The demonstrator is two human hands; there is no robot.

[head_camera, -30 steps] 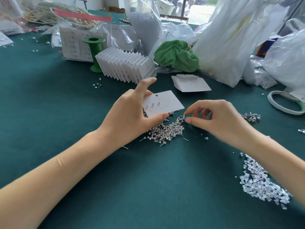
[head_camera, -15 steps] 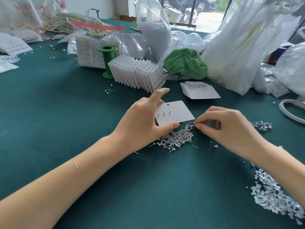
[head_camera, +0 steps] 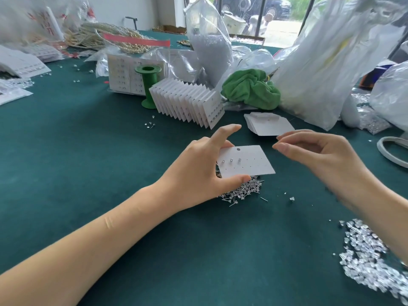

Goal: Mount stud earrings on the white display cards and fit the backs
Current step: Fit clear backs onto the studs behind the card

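Observation:
My left hand (head_camera: 198,171) grips a white display card (head_camera: 249,166) by its left edge, thumb under the near edge and forefinger stretched over the top. Three stud earrings (head_camera: 231,160) sit in the card's upper row; the other holes are bare. The card hovers just above a heap of loose studs (head_camera: 245,192) on the green table. My right hand (head_camera: 320,155) is raised beside the card's upper right corner, thumb and forefinger tips pinched on a stud too small to see clearly. A pile of clear earring backs (head_camera: 371,261) lies at the lower right.
Blank cards (head_camera: 269,127) are stacked just behind the hands. A fanned row of filled cards (head_camera: 187,102), a green spool (head_camera: 148,85), a green cloth (head_camera: 251,88) and big plastic bags (head_camera: 320,62) crowd the back. A tape ring (head_camera: 390,151) lies at the right.
My right hand has left the stud heap and risen to the card's upper right corner. The left hand has lifted the card slightly. The camera has tilted.

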